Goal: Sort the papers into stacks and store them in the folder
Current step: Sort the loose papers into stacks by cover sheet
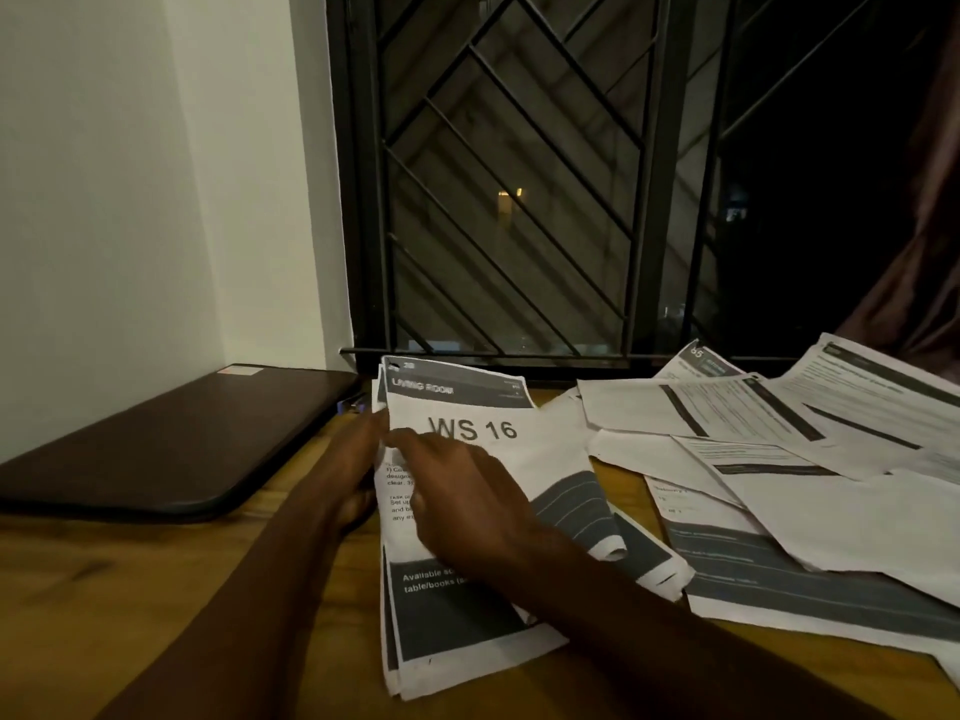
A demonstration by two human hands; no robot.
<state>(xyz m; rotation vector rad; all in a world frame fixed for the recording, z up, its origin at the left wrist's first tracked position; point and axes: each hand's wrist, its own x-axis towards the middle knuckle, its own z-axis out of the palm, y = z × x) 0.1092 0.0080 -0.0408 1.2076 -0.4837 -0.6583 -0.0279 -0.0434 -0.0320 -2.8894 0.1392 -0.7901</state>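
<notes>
- While the right hand (460,493) lies flat on the top sheet, fingers spread and pointing left, the left hand (358,459) is set against the left edge of the same paper stack (540,459).
- The two hands are close together, nearly touching at the fingertips; I cannot tell whether the left hand grips the edge or only rests against it.
- The stack lies mid-table, its sheets unevenly aligned; the top one reads "WS 16" under a dark "LIVING ROOM" header.
- Loose papers (779,459) are spread and overlapping on the right side, just beside the stack.
- A dark folder (171,439) lies closed at the far left of the wooden table (156,589), near the white wall (130,174).
- Behind the table is a black window grille (509,174), with a curtain (924,226) at the far right.
</notes>
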